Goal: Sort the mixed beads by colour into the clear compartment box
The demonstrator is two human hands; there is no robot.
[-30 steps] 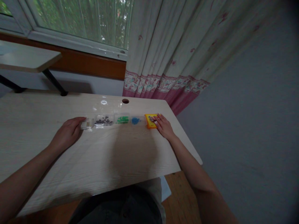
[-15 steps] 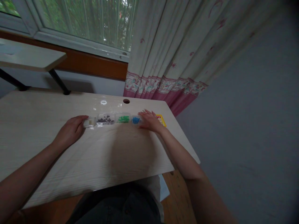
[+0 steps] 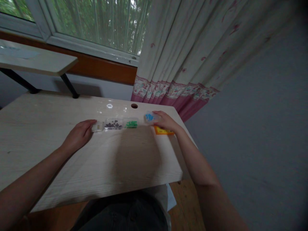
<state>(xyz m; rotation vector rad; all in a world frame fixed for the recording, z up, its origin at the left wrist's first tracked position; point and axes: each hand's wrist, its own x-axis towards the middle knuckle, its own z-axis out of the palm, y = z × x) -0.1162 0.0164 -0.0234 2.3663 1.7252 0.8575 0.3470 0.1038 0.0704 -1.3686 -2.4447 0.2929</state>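
Observation:
My right hand (image 3: 166, 121) is closed around a clear plastic box with blue pieces (image 3: 149, 117), tilted and apart from the other boxes. On the table, a clear box with green pieces (image 3: 131, 124) stands at the right end of a row. Left of it comes a clear box with dark pieces (image 3: 114, 124). My left hand (image 3: 79, 134) grips the left end of the row at a small clear box (image 3: 98, 127) with something pale in it. The fingertips of that hand are partly hidden.
A flat yellow-orange thing (image 3: 164, 131) lies under my right wrist, near the right edge of the pale wooden table (image 3: 101, 173). A raised shelf (image 3: 40, 61) on black legs stands at the back left. Behind are a round hole (image 3: 134, 106) and a curtain (image 3: 168, 64).
My right hand has drawn the box with blue pieces away from the row, to the right and upward. More of the yellow-orange thing shows. My left hand keeps its hold.

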